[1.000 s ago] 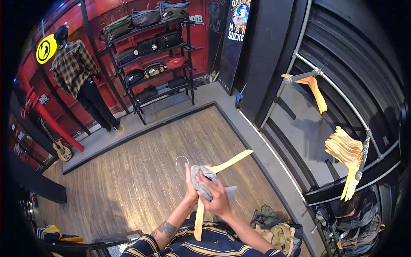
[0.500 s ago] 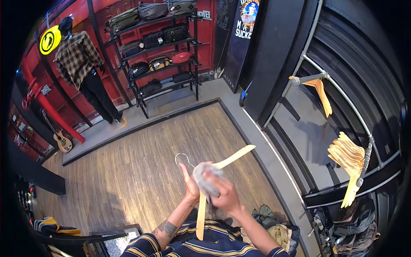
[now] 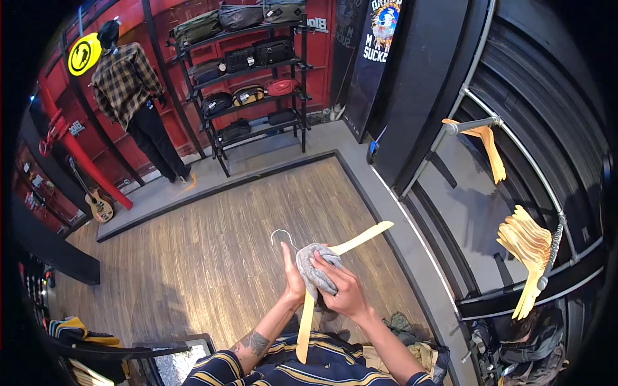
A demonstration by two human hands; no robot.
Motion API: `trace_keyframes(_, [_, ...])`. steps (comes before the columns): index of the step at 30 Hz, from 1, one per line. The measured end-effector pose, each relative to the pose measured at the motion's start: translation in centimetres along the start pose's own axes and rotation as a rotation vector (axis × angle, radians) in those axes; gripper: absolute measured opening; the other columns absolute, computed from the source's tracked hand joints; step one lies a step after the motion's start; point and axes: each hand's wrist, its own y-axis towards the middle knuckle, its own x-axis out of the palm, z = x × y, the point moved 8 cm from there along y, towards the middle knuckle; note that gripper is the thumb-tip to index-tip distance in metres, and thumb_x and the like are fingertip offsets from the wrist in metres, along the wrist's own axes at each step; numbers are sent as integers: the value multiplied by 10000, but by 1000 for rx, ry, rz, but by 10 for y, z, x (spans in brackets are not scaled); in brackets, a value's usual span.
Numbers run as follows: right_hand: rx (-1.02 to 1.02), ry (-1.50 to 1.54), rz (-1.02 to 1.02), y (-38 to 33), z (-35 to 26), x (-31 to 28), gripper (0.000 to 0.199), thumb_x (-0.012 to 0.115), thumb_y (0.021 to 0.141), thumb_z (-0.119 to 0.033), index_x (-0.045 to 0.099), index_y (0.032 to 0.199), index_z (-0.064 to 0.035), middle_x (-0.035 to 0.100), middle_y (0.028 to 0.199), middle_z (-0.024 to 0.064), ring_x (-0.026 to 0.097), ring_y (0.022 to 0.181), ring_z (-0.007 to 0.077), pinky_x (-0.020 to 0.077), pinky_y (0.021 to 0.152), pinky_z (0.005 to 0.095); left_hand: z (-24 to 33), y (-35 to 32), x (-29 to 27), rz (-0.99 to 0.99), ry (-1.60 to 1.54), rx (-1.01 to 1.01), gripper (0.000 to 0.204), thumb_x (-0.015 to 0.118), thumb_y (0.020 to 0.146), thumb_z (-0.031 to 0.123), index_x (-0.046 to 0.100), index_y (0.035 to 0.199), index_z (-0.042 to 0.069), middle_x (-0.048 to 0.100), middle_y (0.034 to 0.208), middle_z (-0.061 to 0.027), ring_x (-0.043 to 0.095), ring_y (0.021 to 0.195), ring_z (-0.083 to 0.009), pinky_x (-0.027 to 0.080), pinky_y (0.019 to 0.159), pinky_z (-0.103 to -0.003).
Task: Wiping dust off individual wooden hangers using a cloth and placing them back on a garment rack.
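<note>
Round yellow sign point(image 3: 84, 54) upper left, dark, perhaps multicoloured poster point(image 3: 380, 38)

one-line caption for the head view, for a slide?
Left hand steadies a wooden hanger while the right hand presses a grey cloth against it, above a wood floor.

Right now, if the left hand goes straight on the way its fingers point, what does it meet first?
The left hand points up and away, beside the grey cloth on the wooden hanger. Its metal hook lies just ahead, so probably that first; depth is unclear.

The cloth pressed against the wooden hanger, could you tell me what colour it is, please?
Grey: the cloth shows best in the head view.
</note>
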Motion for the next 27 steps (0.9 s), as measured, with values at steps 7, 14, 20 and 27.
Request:
trace_keyframes(7, [43,22,60,-3,8,-5,540,705,784,-44,629,1318,-62,626,1333,147,615,1209,330,504,999,400,3,-13,22,-34,75,-37,1027,219,893,849,616,1286,-13,673,1186,-120,637,1060,-244,480,988,-354])
trace_keyframes(14, [208,33,155,14,25,-31,534,708,797,-92,639,1326,-110,676,1252,135,667,1110,326,548,929,404,6,-17,8,31,256,51,1052,134,902,846,635,1232,-18,682,1078,-101,621,984,-192,472,945,-312])
trace_keyframes(20, [35,72,-79,-9,-22,14,527,710,781,-71,648,1305,-73,686,1219,159,678,1092,332,543,932,387,21,-8,24,-152,-104,25,1053,95,917,825,598,1285,-24,680,1141,-88,591,1068,-204,403,1021,-291])
trace_keyframes(27, [-3,-101,59,42,-16,26,677,659,847,-146,455,1492,-148,329,1596,131,535,1278,389,522,951,446,34,-24,11,-67,-8,279,909,188,989,712,519,1364,-48,601,1307,-178,544,1229,-255,356,1125,-352])
